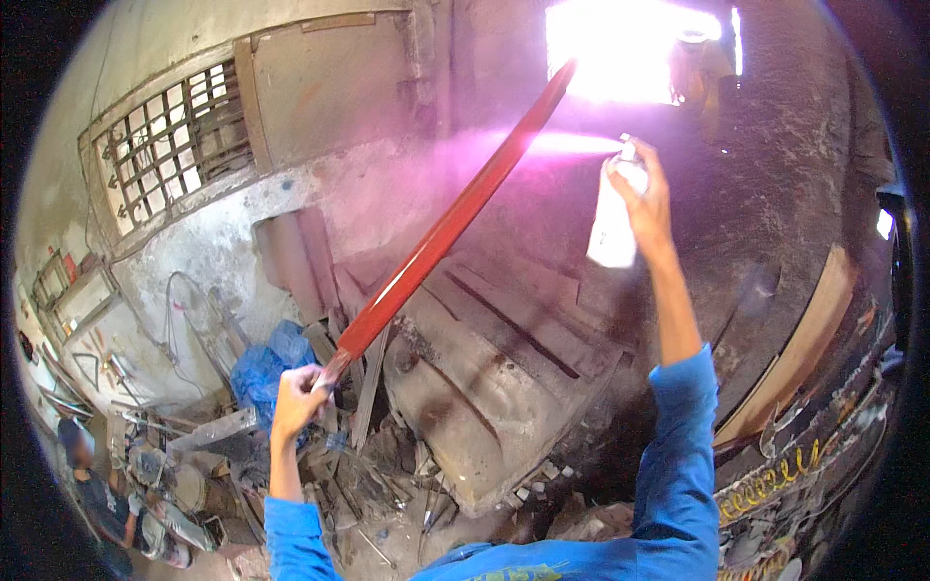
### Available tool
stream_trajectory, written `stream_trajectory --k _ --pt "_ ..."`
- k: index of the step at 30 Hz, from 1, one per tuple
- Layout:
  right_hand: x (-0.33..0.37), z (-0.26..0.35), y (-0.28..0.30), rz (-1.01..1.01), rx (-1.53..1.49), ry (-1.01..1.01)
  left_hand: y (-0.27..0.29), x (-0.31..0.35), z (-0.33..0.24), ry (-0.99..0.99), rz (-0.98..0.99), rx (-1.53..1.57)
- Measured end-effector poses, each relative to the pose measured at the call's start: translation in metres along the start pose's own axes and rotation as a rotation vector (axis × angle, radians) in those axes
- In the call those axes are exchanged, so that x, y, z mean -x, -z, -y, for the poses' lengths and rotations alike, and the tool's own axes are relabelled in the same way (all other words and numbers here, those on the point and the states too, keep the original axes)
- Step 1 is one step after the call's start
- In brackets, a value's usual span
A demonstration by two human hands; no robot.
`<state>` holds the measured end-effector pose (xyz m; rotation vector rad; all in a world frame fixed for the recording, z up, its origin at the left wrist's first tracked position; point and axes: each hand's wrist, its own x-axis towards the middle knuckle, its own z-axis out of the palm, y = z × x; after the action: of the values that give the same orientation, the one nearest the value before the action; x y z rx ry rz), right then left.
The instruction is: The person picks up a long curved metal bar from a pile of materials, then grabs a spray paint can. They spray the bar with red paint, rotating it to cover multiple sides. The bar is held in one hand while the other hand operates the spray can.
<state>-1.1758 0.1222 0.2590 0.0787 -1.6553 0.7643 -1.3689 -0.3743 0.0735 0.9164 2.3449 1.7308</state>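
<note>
My left hand (296,399) grips the lower end of a long red-painted bar (455,218) that slants up and to the right toward the bright window. My right hand (647,198) is raised high and holds a white spray can (614,221), one finger on its nozzle. A pinkish mist of spray (542,145) spreads from the can leftward onto the upper part of the bar. Both forearms are in blue sleeves.
A rusty metal sheet (484,387) leans among scrap and debris on the floor. A blue plastic bag (262,368) lies by the wall. At lower left another person (97,494) crouches near metal parts. A barred window (174,145) is at upper left, wooden planks (804,349) at right.
</note>
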Motion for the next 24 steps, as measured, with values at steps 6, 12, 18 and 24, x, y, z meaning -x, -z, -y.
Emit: stream_trajectory --k 6,12,18,24 --pt "-0.141 -0.039 0.067 -0.124 0.310 0.028 0.049 0.046 0.043 -0.007 -0.066 0.011" --pt "-0.190 -0.024 0.062 -0.287 0.509 -0.013 0.068 0.076 0.070 -0.014 -0.128 0.025" --pt "-0.066 0.024 0.003 -0.085 0.551 0.084 0.045 0.055 0.069 -0.006 -0.124 -0.065" --pt "0.115 0.050 -0.057 0.084 0.342 0.187 -0.022 0.007 0.044 -0.091 -0.149 -0.014"
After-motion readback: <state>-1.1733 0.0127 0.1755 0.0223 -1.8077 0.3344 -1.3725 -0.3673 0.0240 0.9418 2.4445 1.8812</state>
